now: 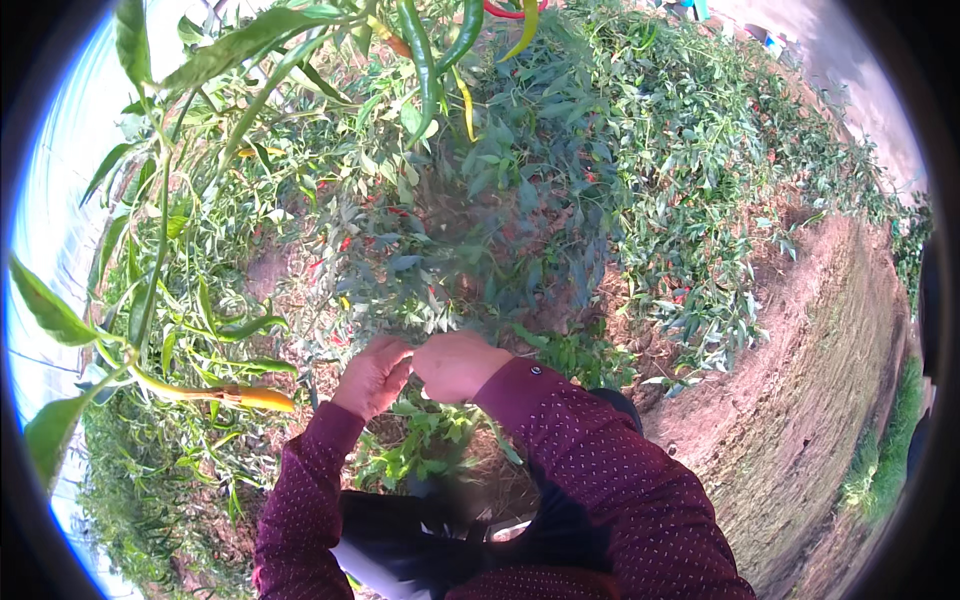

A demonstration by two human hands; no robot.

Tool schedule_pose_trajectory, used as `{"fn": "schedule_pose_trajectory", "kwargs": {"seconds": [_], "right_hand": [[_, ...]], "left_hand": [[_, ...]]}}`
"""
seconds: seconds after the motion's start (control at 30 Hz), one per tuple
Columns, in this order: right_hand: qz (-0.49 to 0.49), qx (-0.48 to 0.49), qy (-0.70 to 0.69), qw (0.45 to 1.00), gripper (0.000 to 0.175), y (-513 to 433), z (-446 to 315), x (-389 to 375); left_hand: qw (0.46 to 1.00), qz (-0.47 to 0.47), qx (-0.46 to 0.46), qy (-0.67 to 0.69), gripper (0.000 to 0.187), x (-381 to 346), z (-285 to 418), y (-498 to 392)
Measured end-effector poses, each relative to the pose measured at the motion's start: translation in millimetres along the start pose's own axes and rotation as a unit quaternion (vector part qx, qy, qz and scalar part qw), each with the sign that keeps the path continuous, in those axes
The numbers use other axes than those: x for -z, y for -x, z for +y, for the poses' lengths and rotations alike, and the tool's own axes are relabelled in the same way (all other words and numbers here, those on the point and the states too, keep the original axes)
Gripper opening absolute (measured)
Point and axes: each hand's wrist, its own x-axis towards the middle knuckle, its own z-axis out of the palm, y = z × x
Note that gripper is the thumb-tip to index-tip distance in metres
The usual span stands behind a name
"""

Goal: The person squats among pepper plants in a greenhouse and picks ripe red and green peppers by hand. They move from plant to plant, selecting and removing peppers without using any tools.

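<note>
My left hand (pixel 377 375) and my right hand (pixel 457 365) meet in front of my body, among chili pepper plants (pixel 405 262). Both have curled fingers, and the fingertips come together. Whatever may be between them is hidden, apart from a small pale spot below the right fingers that I cannot make out. Below the hands grows a low leafy green plant (pixel 420 439). Red peppers (pixel 345 244) show among the leaves beyond my left hand.
Close to the camera, a pepper branch (pixel 161 202) crosses the left side, with a yellow-orange pepper (pixel 259 397). Green peppers (pixel 424 71) hang at the top. More plants (pixel 675 150) fill the far right, beside a bare soil path (pixel 810 390). Translucent sheeting (pixel 52 217) borders the left.
</note>
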Motion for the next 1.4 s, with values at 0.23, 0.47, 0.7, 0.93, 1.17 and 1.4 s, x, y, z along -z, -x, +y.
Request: {"fn": "schedule_pose_trajectory", "kwargs": {"seconds": [0.23,0.47,0.7,0.93,1.17,1.4], "right_hand": [[0.158,-0.087,-0.047,0.982,0.024,-9.8,40.8,7.4],[0.358,-0.163,-0.108,0.913,0.066,-38.4,113.8,11.1],[0.160,-0.155,-0.164,0.961,0.073,-86.1,110.3,-6.3],[0.159,-0.126,-0.168,0.965,0.047,-87.1,73.0,-18.5],[0.332,-0.152,-0.219,0.905,0.020,-77.9,122.4,42.9],[0.426,-0.205,-0.291,0.832,0.059,-83.4,167.1,47.8]], "left_hand": [[0.980,0.017,0.122,0.157,0.012,-0.5,32.2,69.3],[0.992,-0.044,0.120,0.006,0.012,-12.8,0.3,92.3],[0.986,-0.104,0.119,-0.056,0.014,-15.9,-13.6,96.3],[0.958,-0.027,0.257,0.125,0.016,-22.4,-11.3,77.2],[0.973,-0.036,0.214,0.076,0.015,-25.6,-12.6,71.9],[0.981,-0.063,0.176,0.043,0.016,-26.2,-8.3,75.3]]}}
